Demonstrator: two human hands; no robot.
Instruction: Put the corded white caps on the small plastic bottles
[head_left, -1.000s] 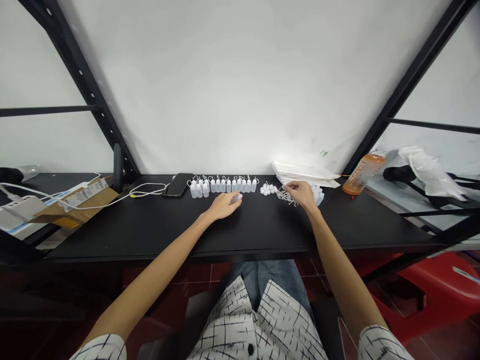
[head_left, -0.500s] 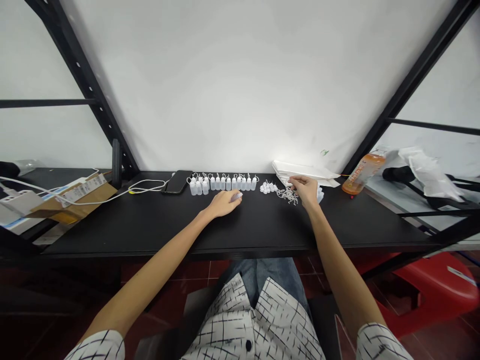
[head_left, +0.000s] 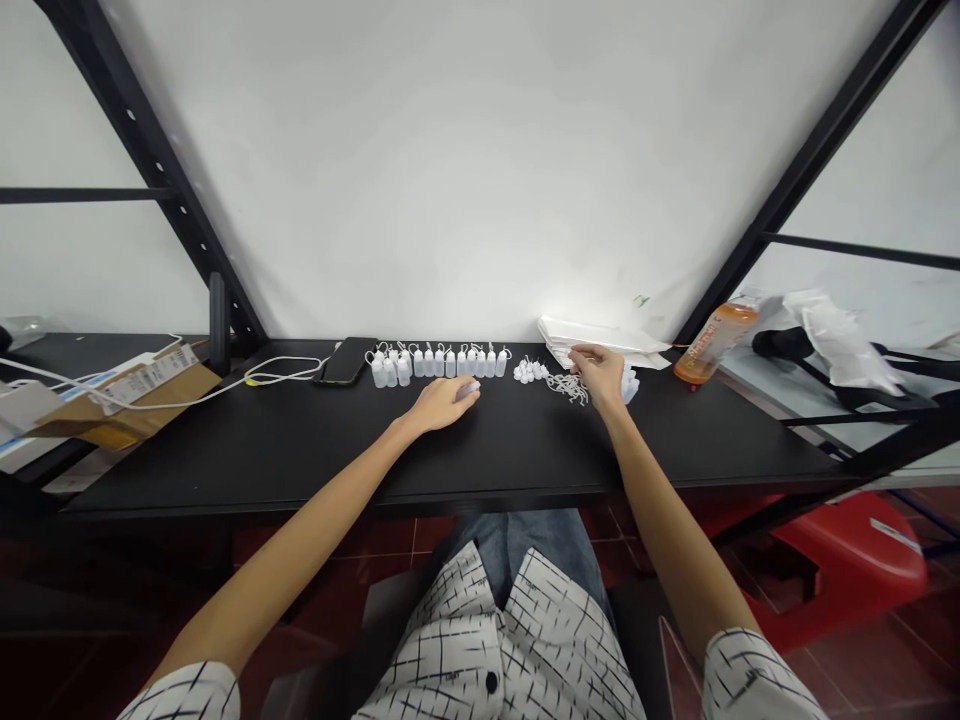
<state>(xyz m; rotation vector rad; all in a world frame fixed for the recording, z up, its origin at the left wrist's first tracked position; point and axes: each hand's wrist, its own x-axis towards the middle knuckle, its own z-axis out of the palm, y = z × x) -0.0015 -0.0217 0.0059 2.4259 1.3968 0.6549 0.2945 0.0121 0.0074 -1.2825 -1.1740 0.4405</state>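
- Where the left hand (head_left: 441,404) lies on the black tabletop (head_left: 322,450), I log a small bottle (head_left: 466,390) between its thumb and fingers: translucent whitish body, partly covered by the hand, tilted, its end pointing right.
- Bottle row (head_left: 460,363), as I read it from my end: nine upright small bottles in a line, each pale and frosted with a white top and thin looped piece.
- Bottle cluster (head_left: 391,374), at the row's left end: three in front; I cannot count those behind.
- Singles counted: one black phone (head_left: 346,361), one orange drink bottle (head_left: 716,342), one red stool (head_left: 862,560).
- Pile of white tips (head_left: 530,371) and heap of pale curled pieces (head_left: 568,387): too overlapped for me to count.
- Position of the held bottle: at the left hand's fingertips, in front of the row and well apart from the right hand (head_left: 602,378).
- Right hand: thumb and index finger drawn together above the curled pieces; it is perhaps pinching one, but I cannot tell at this size.
- More pale bottles (head_left: 631,385) lie just beside the right hand, partly hidden; folded white sheets (head_left: 600,340) lie behind it.
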